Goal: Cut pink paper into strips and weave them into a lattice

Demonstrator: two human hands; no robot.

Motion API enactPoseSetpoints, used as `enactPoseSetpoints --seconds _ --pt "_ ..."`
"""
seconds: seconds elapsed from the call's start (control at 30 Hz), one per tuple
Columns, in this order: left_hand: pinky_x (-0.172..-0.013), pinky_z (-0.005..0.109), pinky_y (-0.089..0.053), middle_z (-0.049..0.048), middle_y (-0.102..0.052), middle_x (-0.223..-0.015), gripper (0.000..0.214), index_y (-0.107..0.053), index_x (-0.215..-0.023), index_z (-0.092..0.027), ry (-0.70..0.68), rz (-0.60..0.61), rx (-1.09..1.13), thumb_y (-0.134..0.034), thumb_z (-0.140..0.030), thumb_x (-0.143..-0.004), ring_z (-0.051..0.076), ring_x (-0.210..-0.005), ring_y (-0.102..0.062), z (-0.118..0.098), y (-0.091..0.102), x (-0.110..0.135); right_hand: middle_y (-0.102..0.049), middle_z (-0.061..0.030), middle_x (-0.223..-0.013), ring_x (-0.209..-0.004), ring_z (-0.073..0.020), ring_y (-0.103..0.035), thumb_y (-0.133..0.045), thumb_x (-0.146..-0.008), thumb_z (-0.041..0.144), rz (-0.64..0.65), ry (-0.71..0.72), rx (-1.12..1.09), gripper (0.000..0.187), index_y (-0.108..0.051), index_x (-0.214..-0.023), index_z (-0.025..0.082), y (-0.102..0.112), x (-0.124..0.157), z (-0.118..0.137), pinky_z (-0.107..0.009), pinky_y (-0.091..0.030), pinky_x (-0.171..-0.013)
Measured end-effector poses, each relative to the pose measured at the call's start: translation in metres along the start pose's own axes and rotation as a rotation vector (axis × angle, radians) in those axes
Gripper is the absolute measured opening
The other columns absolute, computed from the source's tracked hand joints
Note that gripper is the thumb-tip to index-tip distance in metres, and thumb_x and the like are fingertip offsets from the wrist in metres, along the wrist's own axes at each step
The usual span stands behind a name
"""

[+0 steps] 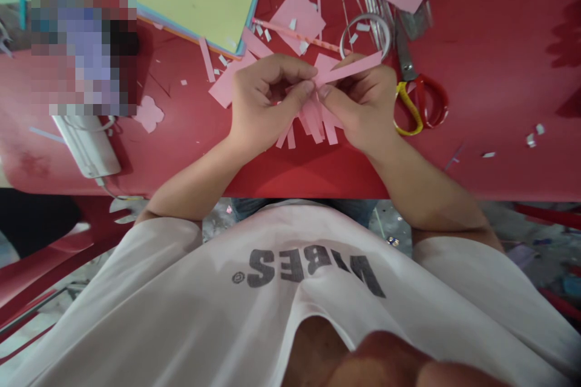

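On the red counter [499, 72], red-and-yellow-handled scissors [420, 106] lie just beside the right hand [363, 103]. That hand and the left hand [267, 100] are close together, both pinching pink paper strips [315, 121] above the counter.

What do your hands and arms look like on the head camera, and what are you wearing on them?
Your left hand and right hand are bare, with no gloves. No watch or bracelet shows on your left forearm or right forearm. Both come out of the short sleeves of a pale T-shirt with dark grey VIBES lettering on the chest.
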State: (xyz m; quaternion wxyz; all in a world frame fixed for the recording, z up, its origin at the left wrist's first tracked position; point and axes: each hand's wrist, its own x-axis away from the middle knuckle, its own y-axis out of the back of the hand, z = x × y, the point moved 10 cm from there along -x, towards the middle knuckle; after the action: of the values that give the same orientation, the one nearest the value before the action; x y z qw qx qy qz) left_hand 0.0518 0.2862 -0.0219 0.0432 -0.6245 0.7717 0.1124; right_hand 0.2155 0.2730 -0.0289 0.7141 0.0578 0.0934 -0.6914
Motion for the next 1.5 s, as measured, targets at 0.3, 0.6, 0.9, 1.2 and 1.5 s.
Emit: enactPoseSetpoints --seconds 0.3,0.6,0.9,1.2,1.5 --pt "-0.078 0.031 -0.056 0.0027 -0.079 -0.098 0.017 -0.081 -0.104 -0.022 0.013 -0.012 0.068 -0.084 -0.037 -0.096 0.015 -0.089 -0.072 -0.01 -0.002 0.002 -0.065 0.0018 -0.075 -0.068 -0.0181 -0.059 -0.091 -0.087 0.048 0.001 -0.012 0.062 0.026 -0.072 -0.083 0.031 0.001 0.0 -0.006 -0.037 -0.05 -0.062" --pt "-0.084 0.027 -0.057 0.0014 -0.078 -0.097 0.011 -0.081 -0.1 -0.019 0.136 -0.032 0.074 -0.085 -0.026 -0.094 0.013 -0.09 -0.07 -0.014 -0.001 0.003 -0.066 0.0014 -0.076 -0.067 -0.0181 -0.059 -0.087 -0.091 0.04 -0.006 0.009 0.059 0.017 -0.077 -0.084 0.029 0.002 0.003 -0.005 -0.035 -0.048 -0.061" --pt "-0.078 0.029 -0.062 0.0003 -0.077 -0.095 0.017 -0.081 -0.105 -0.025 -0.065 -0.032 0.095 -0.084 -0.038 -0.094 0.014 -0.088 -0.075 -0.002 -0.001 0.0 -0.066 0.0014 -0.076 -0.067 -0.0173 -0.058 -0.085 -0.092 0.042 -0.011 -0.001 0.1 0.021 -0.074 -0.081 0.028 0.002 0.004 -0.008 -0.035 -0.048 -0.062" --pt "-0.09 0.034 -0.063 -0.0001 -0.073 -0.094 0.024 -0.075 -0.101 -0.022 0.173 -0.037 0.032 -0.086 -0.041 -0.091 0.019 -0.101 -0.076 0.009 -0.002 0.001 -0.066 -0.0007 -0.084 -0.079 -0.0224 -0.063 -0.084 -0.086 0.071 0.02 -0.094 0.102 0.04 -0.072 -0.088 0.032 0.002 0.004 -0.017 -0.041 -0.057 -0.075" --pt "-0.084 0.03 -0.058 0.0016 -0.075 -0.097 0.014 -0.079 -0.104 -0.022 0.174 -0.005 0.095 -0.083 -0.031 -0.094 0.015 -0.093 -0.074 0.002 -0.005 0.003 -0.071 -0.0016 -0.084 -0.069 -0.0218 -0.057 -0.073 -0.096 0.069 -0.023 -0.051 0.05 0.035 -0.077 -0.088 0.036 0.005 0.003 -0.01 -0.044 -0.048 -0.069"
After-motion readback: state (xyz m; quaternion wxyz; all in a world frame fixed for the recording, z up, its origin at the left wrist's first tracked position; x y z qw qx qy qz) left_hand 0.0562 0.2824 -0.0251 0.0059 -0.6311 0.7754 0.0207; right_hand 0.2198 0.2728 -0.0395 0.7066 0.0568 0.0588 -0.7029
